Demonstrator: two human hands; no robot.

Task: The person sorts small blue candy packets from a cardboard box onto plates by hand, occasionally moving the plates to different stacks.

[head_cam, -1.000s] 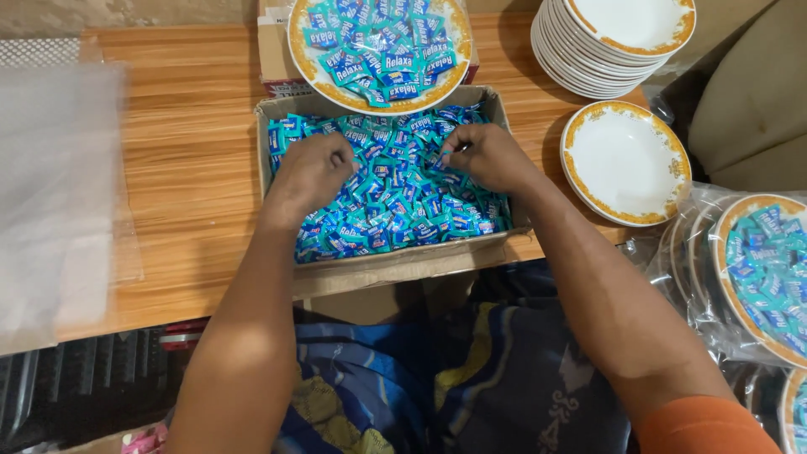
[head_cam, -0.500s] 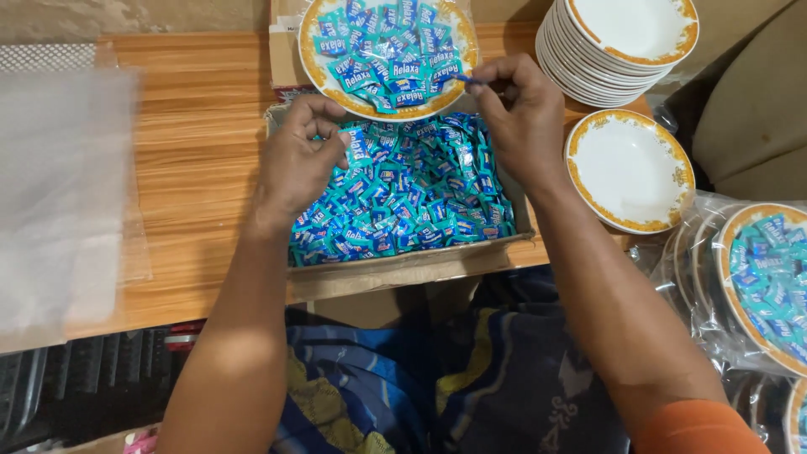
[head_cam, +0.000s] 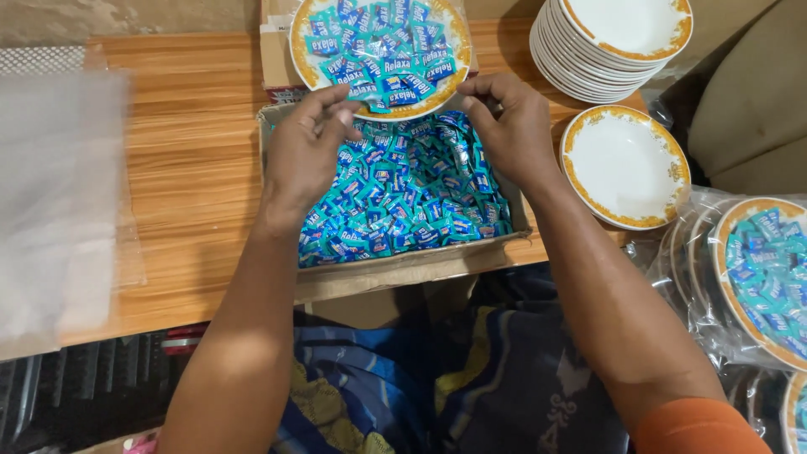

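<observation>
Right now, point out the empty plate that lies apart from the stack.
In the head view the empty plate lies flat on the table's right end, just right of the candy box and below the plate stack, beside the right hand.

2 hands (head_cam: 307, 155) (head_cam: 513, 126) over candy box (head_cam: 403, 269), filled plate (head_cam: 307, 63), wooden table (head_cam: 193, 168)

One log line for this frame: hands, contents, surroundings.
left hand: pinching blue-wrapped candy | right hand: at rim of gold-rimmed candy-filled plate | cardboard box of blue candies: below hands | empty white plate: right
</observation>
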